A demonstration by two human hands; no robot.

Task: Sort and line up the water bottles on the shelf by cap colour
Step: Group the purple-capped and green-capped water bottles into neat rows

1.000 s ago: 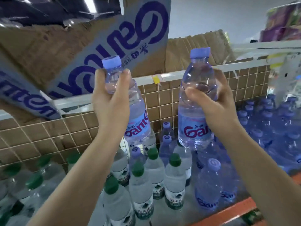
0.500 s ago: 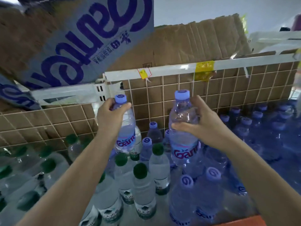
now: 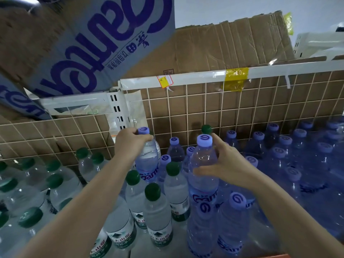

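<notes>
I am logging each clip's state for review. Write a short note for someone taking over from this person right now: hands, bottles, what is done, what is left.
Left hand grips a purple-capped bottle by its neck, near the back grid.
Right hand holds another purple-capped bottle at its shoulder, in the middle.
Done: green-capped bottles mostly stand left, purple-capped ones right.
Left: set both held bottles with the purple group; the middle is mixed, and one green cap stands at the back among purple ones.
</notes>
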